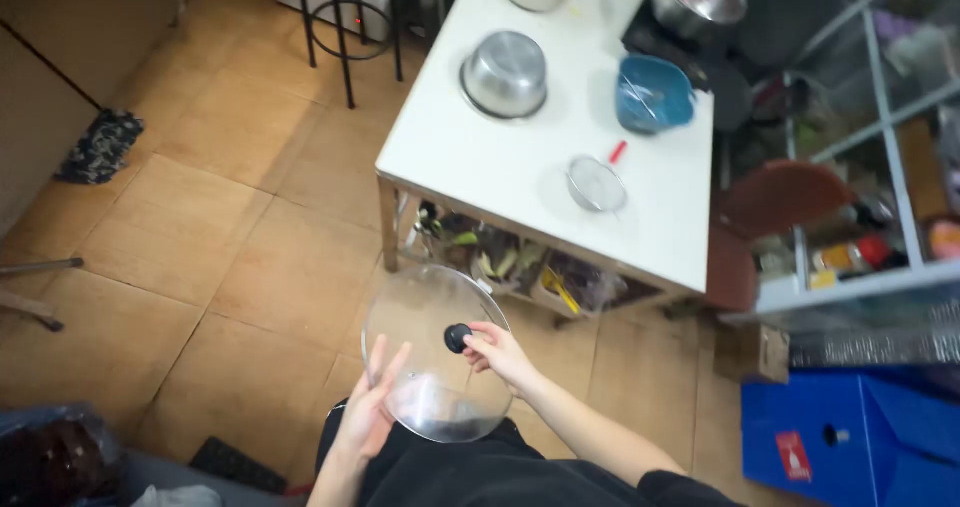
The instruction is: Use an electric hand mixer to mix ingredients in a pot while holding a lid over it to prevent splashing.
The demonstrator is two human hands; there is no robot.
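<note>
- Right hand (500,352) pinching black knob (457,338) at centre of glass lid (425,312).
- Left hand (372,407) open, flat against lid's lower-left rim.
- Lid tilted, between both hands.

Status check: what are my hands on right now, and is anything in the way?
Right hand pinching black knob of glass lid. Left hand flat against lid's underside. Nothing between lid and white table.

Bare tiled floor (200,237) is lying open to the left. Ahead, the white table (520,167) is blocking the way, crowded with an upturned steel bowl (505,74), a blue basket (652,94) and a strainer (597,184).
</note>
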